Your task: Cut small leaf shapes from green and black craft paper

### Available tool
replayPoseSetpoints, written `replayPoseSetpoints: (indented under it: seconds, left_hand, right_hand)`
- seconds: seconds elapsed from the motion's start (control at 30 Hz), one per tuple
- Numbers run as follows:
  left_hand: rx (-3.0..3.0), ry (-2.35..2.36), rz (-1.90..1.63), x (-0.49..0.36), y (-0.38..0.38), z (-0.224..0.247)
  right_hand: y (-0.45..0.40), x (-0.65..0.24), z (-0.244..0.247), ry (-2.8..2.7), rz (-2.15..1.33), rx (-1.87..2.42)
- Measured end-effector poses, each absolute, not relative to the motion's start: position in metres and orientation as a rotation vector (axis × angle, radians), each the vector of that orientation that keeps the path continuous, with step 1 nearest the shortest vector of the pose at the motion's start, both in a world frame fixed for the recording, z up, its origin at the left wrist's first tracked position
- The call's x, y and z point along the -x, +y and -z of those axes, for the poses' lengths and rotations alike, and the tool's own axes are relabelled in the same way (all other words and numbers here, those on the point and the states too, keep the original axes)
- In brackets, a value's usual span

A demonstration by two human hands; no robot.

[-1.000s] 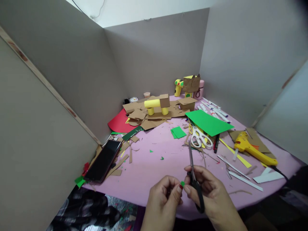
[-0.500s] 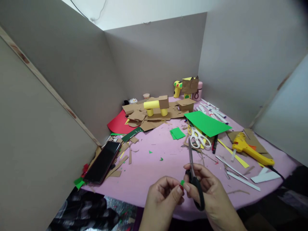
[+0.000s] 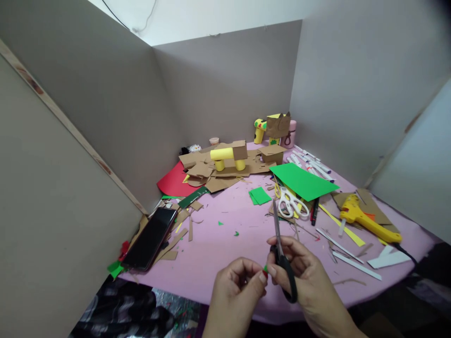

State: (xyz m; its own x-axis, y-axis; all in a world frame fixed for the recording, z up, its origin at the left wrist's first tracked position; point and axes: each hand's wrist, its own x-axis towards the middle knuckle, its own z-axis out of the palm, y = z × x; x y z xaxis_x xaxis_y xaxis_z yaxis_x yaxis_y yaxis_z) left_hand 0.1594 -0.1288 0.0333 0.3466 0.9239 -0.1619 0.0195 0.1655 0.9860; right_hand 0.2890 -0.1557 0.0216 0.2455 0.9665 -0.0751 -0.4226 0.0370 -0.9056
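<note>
Near the table's front edge my left hand [image 3: 239, 286] pinches a tiny piece of green paper [image 3: 265, 269] between thumb and fingertip. Most of that piece is hidden by the fingers. My right hand [image 3: 299, 277] is closed around black-handled scissors [image 3: 284, 265], whose blades point away from me and look closed. Its thumb tip is right beside the green piece; whether it touches cannot be made out. Farther back lie small green paper squares [image 3: 260, 195], with green scraps [image 3: 236, 233] on the pink cloth.
White scissors [image 3: 292, 204] and a green sheet [image 3: 303, 180] lie at right, near a yellow glue gun [image 3: 369, 220] and markers [image 3: 313, 164]. A yellow tube figure [image 3: 223, 153] stands on cardboard at the back. A phone [image 3: 151, 238] lies left. Grey panels [image 3: 229, 84] surround the table.
The scissors and my right hand have shifted slightly left and up. The green piece has turned between the fingers and now shows less of its face.
</note>
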Motion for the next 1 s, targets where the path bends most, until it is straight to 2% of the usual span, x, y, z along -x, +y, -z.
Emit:
replayPoseSetpoints:
  seconds: [0.37,0.53,0.63,0.83,1.0]
  left_hand:
    - [-1.552,0.997,-1.021,-0.157,-0.136,-0.026]
    - [-2.164,0.958,-1.415,-0.156,-0.133,-0.012]
    - [-2.336,0.909,-1.536,-0.156,-0.134,-0.006]
    - [-1.977,1.029,-1.498,-0.158,-0.138,-0.014]
    - [-1.004,1.079,-1.201,-0.159,-0.127,-0.024]
  right_hand:
    - [-0.155,-0.285,-0.022,-0.586,-1.226,0.931]
    - [-0.157,-0.283,-0.022,-0.553,-1.214,0.934]
    - [-0.157,-0.281,-0.024,-0.545,-1.215,0.936]
    - [-0.157,-0.279,-0.024,-0.559,-1.212,0.947]
    - [-0.157,-0.28,-0.016,-0.62,-1.113,0.994]
